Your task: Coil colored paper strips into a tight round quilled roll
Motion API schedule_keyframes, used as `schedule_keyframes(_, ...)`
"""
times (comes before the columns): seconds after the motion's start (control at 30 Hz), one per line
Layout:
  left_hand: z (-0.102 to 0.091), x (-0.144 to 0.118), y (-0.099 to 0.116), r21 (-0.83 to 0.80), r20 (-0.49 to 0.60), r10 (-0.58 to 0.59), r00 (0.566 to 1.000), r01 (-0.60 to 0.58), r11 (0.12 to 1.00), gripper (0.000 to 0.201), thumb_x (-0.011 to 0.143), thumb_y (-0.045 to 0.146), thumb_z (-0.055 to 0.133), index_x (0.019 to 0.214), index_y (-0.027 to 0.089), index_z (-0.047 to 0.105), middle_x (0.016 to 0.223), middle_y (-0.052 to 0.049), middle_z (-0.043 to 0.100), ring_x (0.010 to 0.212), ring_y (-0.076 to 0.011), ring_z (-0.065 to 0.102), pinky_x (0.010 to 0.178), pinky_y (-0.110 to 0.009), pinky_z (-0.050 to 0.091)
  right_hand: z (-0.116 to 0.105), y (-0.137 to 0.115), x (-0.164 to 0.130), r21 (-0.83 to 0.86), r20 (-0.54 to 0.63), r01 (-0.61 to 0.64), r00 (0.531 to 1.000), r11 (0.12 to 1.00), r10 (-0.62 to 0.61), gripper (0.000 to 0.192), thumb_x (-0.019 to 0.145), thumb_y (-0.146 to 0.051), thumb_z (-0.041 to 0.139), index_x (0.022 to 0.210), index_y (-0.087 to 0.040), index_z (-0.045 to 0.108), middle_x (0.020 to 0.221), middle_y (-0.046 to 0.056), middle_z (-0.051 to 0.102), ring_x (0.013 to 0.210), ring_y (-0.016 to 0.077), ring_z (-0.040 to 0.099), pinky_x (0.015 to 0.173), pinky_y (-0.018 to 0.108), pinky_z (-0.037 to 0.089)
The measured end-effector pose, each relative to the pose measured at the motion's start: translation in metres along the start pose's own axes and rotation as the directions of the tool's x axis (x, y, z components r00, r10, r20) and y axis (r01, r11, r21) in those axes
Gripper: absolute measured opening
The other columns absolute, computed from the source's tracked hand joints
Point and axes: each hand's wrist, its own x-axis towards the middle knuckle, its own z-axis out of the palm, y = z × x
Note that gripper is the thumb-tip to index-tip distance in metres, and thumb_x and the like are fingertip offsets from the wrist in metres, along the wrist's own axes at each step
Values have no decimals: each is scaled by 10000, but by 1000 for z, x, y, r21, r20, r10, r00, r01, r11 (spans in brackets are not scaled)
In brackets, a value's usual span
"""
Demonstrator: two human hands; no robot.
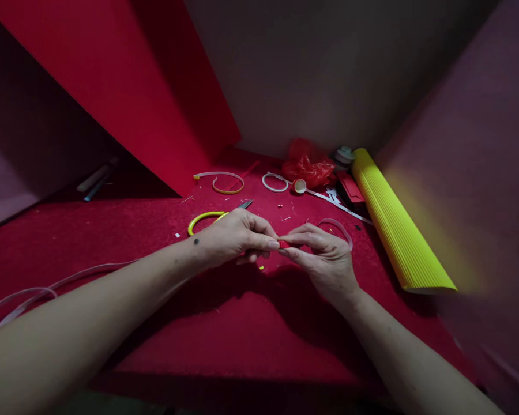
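Between my two hands is a small red ridged piece (283, 244), perhaps a coil of corrugated paper strip; most of it is covered by fingers. My left hand (246, 235) pinches its left side with thumb and fingers closed. From the other side, my right hand (322, 253) grips it between thumb and fingertips. Just behind my left hand lie yellow-handled scissors (204, 219), partly hidden by that hand. A pale strip (339, 229) curves out behind my right hand.
A yellow corrugated roll (398, 225) lies at right. A large red corrugated sheet (125, 75) leans at left. Toward the back are a red plastic bag (307, 164), a white ring (275, 182), a curled strip (229, 183) and a small round cup-like piece (299, 185). Pale strip loops (21, 301) lie at left.
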Motion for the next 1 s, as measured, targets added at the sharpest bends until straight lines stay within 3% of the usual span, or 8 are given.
schedule_keyframes(0.27,-1,0,-5,-160,142,-100,985,122,980,149,686,238,681,761,111,667,463,32,522,331,-49,393,308,-162,289,1,0,-2,41,-42,30,999,999,-28,177,714,-133,735,848,-248,740,819,14,596,778,137,565,695,279,458)
schedule_keyframes(0.4,-1,-1,-4,-192,172,-75,982,108,975,156,698,259,670,731,108,649,424,39,487,320,-48,382,302,-153,269,0,0,-1,37,-44,65,997,997,-63,182,734,-145,720,873,-262,724,820,5,568,787,137,548,714,289,456)
schedule_keyframes(0.5,1,-2,-3,-108,127,-71,989,85,991,171,732,289,650,718,119,633,410,45,478,309,-47,374,307,-153,269,-2,2,3,-147,35,144,990,979,-140,129,770,-154,676,876,-223,705,808,26,569,770,151,544,685,300,458)
schedule_keyframes(0.6,7,-1,-2,71,39,-77,996,74,995,168,761,273,609,686,124,622,425,36,500,310,-54,394,313,-160,298,-3,4,5,-425,177,270,961,864,-213,91,809,-157,612,834,-188,694,780,60,601,757,177,528,674,325,451)
schedule_keyframes(0.67,10,0,-3,168,-15,-94,995,96,981,154,762,248,588,670,129,617,419,32,504,304,-64,403,306,-166,303,-3,5,5,-507,245,313,946,803,-213,117,831,-165,585,808,-191,696,752,65,625,730,181,519,660,327,448)
schedule_keyframes(0.77,10,1,-5,189,-17,-131,991,132,973,141,744,250,599,668,134,623,422,29,509,297,-71,397,295,-176,301,-4,4,4,-450,269,297,944,842,-189,121,832,-175,598,808,-207,712,723,51,647,684,165,533,622,299,456)
schedule_keyframes(0.87,5,1,-5,158,19,-119,993,115,981,155,727,276,634,686,126,644,494,11,547,322,-53,394,296,-161,259,-6,1,4,-325,223,203,966,924,-133,95,793,-163,649,822,-208,727,717,40,656,658,147,561,590,273,467)
schedule_keyframes(1.0,1,-1,-1,56,41,-131,991,128,990,133,707,251,663,694,119,646,526,12,552,343,-23,371,316,-133,208,-7,-1,4,-231,140,110,987,967,-79,105,742,-139,694,821,-190,741,717,47,663,662,149,589,603,275,483)
